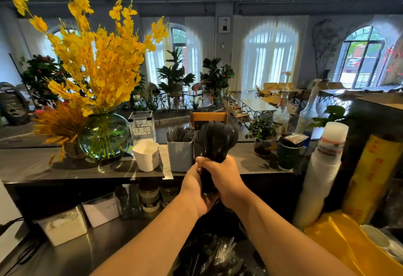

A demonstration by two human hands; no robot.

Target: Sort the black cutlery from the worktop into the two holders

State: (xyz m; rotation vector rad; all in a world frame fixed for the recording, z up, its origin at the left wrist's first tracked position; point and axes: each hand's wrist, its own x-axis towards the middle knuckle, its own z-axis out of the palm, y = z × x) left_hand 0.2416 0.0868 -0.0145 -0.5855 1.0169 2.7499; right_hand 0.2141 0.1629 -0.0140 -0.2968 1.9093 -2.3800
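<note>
A thick bundle of black spoons (217,139) stands upright in both my hands, bowls up. My right hand (222,177) wraps the handles from the right; my left hand (194,190) grips them from the left and below. Just behind the bundle on the raised counter stands a grey holder (180,156) filled with black cutlery. A second grey holder (197,145) is mostly hidden behind the spoons. More black cutlery in clear wrapping (216,256) lies on the lower worktop under my arms.
A white cup (146,156) and a glass vase of yellow flowers (104,138) stand left of the holders. A small potted plant (262,138), a dark paper cup (289,156) and a tall stack of plastic cups (322,173) are to the right. White boxes (65,225) sit lower left.
</note>
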